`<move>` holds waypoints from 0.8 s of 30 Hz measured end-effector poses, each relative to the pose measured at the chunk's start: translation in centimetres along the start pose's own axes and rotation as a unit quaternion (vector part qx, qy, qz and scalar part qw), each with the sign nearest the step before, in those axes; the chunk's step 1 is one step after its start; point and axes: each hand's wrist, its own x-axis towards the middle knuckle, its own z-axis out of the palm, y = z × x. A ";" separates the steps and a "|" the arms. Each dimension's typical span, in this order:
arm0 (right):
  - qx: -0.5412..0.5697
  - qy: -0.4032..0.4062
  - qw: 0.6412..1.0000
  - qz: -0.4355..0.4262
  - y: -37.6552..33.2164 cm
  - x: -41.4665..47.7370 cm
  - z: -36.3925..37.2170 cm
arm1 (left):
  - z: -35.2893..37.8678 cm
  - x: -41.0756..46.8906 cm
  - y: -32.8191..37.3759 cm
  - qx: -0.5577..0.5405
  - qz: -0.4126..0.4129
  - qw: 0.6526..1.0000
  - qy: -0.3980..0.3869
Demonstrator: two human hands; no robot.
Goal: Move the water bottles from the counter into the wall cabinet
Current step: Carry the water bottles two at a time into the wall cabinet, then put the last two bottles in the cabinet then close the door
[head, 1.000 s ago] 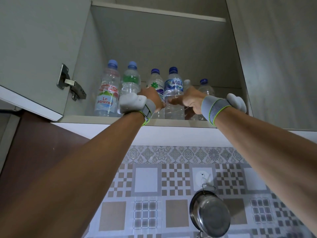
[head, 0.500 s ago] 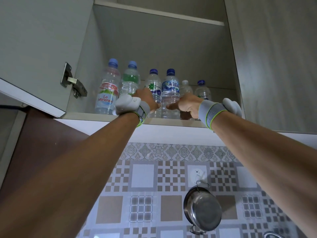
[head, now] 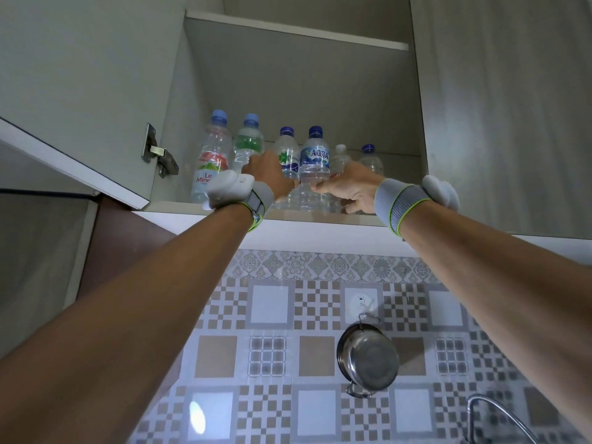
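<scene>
a steel pot (head: 368, 360) hangs from a white hook (head: 362, 304) on the patterned tile wall (head: 278, 347). a curved metal faucet (head: 499, 418) shows at the lower right. a brown panel (head: 128, 238) sits at left below the cabinets.

— What's the cabinet shelf (head: 230, 209) carrying?

— Six water bottles, all upright. The Le Minerale bottle (head: 212, 161) and green-label bottle (head: 247, 145) stand beyond the left hand (head: 270, 176); the star-label bottle (head: 287, 155) and Aqua bottle (head: 314, 158) between both hands; two small bottles (head: 371, 160) beyond the right hand (head: 347, 190).
</scene>
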 end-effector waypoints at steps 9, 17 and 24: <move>-0.020 -0.016 1.000 0.011 1.0 -5.6 -0.4 | -2.2 -6.2 -0.7 -0.013 -0.035 0.999 0.007; -0.034 -0.046 0.998 0.034 3.0 -12.5 0.6 | -5.8 -14.2 -2.9 -0.051 -0.086 0.995 0.008; -0.008 -0.095 0.993 0.067 6.0 -19.6 4.7 | -6.1 -22.3 -8.2 -0.085 -0.118 0.989 -0.033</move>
